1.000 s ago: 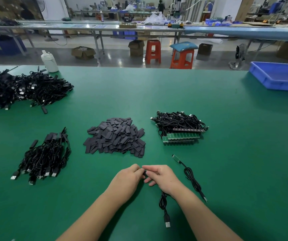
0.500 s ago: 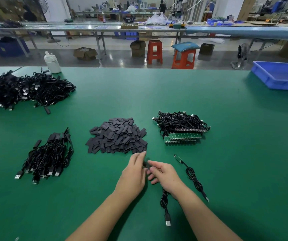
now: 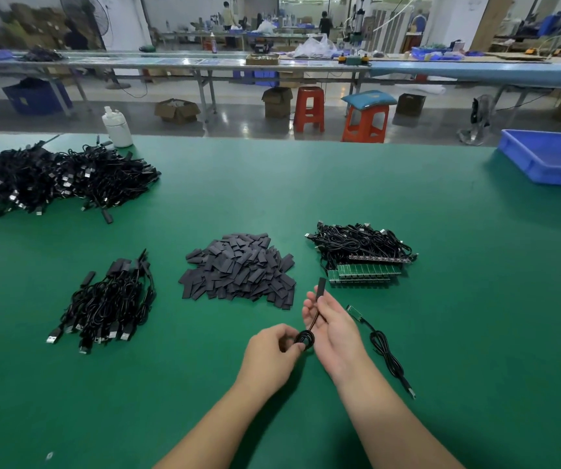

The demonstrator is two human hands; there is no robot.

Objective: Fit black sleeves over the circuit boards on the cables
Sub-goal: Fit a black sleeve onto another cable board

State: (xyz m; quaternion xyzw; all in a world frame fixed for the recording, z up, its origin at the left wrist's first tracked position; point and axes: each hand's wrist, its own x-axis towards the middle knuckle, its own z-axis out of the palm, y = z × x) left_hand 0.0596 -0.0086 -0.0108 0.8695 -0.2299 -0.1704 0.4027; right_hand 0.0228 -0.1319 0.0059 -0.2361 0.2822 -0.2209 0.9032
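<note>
Both hands hold one black cable above the green table (image 3: 441, 299). My right hand (image 3: 333, 326) grips it just below its black sleeve (image 3: 320, 286), which points up and away. My left hand (image 3: 272, 350) pinches the cable's coiled bundle (image 3: 304, 340). A second cable with a bare circuit board (image 3: 355, 312) lies just right of my right hand. The heap of loose black sleeves (image 3: 238, 269) sits straight ahead. Right of it is a stack of cables with bare green boards (image 3: 363, 257).
A small pile of sleeved cables (image 3: 110, 302) lies at the left, and a large cable heap (image 3: 46, 179) lies at the far left. A white bottle (image 3: 117, 128) stands at the table's far edge. A blue bin (image 3: 553, 160) sits at the far right.
The hands have lifted the cable off the table and drawn apart. The right hand now holds the sleeved end up; the left hand has shifted back to the coil.
</note>
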